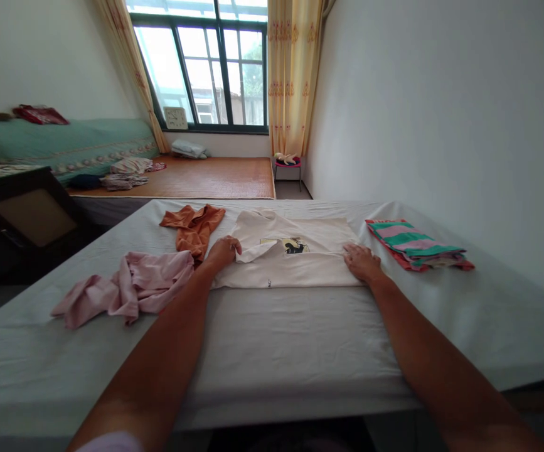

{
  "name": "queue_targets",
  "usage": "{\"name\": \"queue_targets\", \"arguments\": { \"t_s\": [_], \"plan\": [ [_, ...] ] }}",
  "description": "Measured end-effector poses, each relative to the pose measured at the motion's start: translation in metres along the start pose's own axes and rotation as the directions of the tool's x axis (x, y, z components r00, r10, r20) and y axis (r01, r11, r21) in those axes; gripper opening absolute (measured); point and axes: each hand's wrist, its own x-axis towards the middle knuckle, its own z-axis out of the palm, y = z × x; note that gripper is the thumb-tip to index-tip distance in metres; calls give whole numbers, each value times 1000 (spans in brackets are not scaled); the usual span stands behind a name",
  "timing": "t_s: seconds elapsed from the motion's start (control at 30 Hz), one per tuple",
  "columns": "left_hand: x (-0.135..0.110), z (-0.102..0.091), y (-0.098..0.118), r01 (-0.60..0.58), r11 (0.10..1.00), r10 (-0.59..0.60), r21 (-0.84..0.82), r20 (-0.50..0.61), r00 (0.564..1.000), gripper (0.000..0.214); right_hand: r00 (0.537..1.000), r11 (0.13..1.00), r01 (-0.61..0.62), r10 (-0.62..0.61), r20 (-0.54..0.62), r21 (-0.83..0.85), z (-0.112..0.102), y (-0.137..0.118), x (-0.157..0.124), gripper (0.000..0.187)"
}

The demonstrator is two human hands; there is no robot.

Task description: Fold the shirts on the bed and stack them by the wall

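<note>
Nearest: two bare forearms [159,358], angled inward; a pale sleeve [112,443] shows at lower left. Between them, a grey-white sheet [295,351], smooth woven cloth with shallow creases, drapes over a flat, broad surface.

Left side: pink garment [152,282], soft, heaped in loose rounded folds, partly behind the left forearm.

Centre: cream shirt [314,271], spread on the sheet between the hands, roughly rectangular. Near edge almost straight; black-and-yellow print at mid-body, partly covered by a raised flap; small dark lettering near the front edge. Left hand [224,252]: fingers curled, gripping the shirt's left edge. Right hand [362,261]: open, palm down, fingers extended on the right edge.

Right of shirt, apart from it: striped stack [417,243], flat folded cloth, green and pink bands, red-orange layers at the margins. Left of shirt, beyond the pink heap: orange garment [194,229], crumpled, matte.

Farther: dark cabinet [29,210] with lighter inset panel; brown mat [215,176], faintly glossy; teal cover [88,141], draped.

Farthest: patterned yellow curtain [295,75], hanging in vertical pleats; squarish pale clock [176,118]; dark-framed window [223,69].
</note>
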Motion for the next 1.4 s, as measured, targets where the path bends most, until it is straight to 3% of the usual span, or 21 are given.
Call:
{"name": "queue_targets", "arguments": {
  "t_s": [0.2,0.33,0.47,0.53,0.63,0.77,0.9,1.0,1.13,1.27,1.33,1.4],
  "plan": [
    [-4,-1,-10,-115,985,122,-130,46,992,35,1000,1000,-8,9,7,-9,-4,-4,-5,48],
    [-4,1,-14,-39,996,40,-76,10,999,31,999,1000,-20,20,-31,-5,-6,-8,-9,46],
    [-7,-1,-15,13,997,-13,-71,0,1000,33,978,999,42,-42,-205,-7,-24,-30,-21,45],
    [-7,-6,-9,27,998,-33,-60,-99,995,39,947,985,170,-167,-275,-13,-38,-53,-29,49],
    [-7,-11,6,17,999,-27,-42,-238,971,43,864,898,439,-430,-261,-24,-56,-99,-39,54],
    [-9,-1,22,-39,999,35,-31,-127,991,42,727,749,662,-649,-225,-21,-62,-155,-37,49],
    [-12,17,21,-68,997,69,-43,16,998,40,689,701,712,-694,-208,21,-51,-172,-26,25],
    [-13,20,18,-26,999,28,-41,39,999,40,661,659,748,-730,-172,75,-43,-165,-24,24],
    [-11,22,23,11,1000,-11,19,10,1000,41,681,661,732,-704,-202,164,-44,-168,-25,29],
    [-15,34,27,-15,980,10,201,24,1000,41,658,608,752,-708,-255,254,-42,-203,-13,41],
    [-18,39,27,-26,959,7,281,67,998,44,669,621,738,-725,-163,263,-34,-216,2,44],
    [-20,42,26,-22,946,-11,322,101,995,45,717,690,678,-696,-24,254,-21,-212,22,53]
  ]
}}
